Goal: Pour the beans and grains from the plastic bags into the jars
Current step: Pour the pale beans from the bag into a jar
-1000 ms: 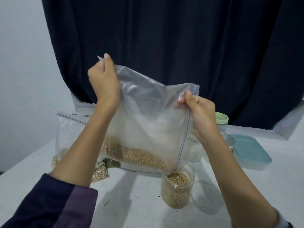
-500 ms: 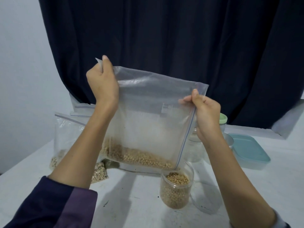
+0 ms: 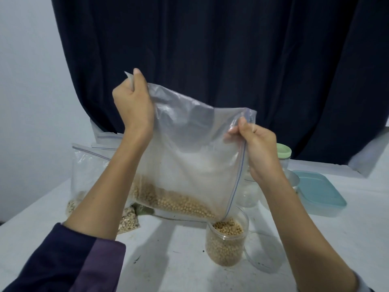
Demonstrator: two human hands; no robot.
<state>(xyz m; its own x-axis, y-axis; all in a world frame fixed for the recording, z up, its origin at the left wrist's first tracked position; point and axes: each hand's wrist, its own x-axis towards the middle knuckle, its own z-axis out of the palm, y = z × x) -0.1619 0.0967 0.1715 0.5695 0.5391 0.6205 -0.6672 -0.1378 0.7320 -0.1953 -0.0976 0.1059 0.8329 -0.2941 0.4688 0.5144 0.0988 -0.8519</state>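
Partly hidden behind the bag (image 3: 189, 161), jars blur; left hand (image 3: 132, 104) and right hand (image 3: 255, 148) fingers pinch its corners

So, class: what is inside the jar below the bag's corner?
The jar holds tan beans, filled nearly to its rim. The bag, gripped by the left hand and right hand, overlaps the rim's near-left edge, hiding that part.

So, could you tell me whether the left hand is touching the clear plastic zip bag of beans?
Touching: the head view shows the left hand gripping the clear plastic zip bag by its upper corner.
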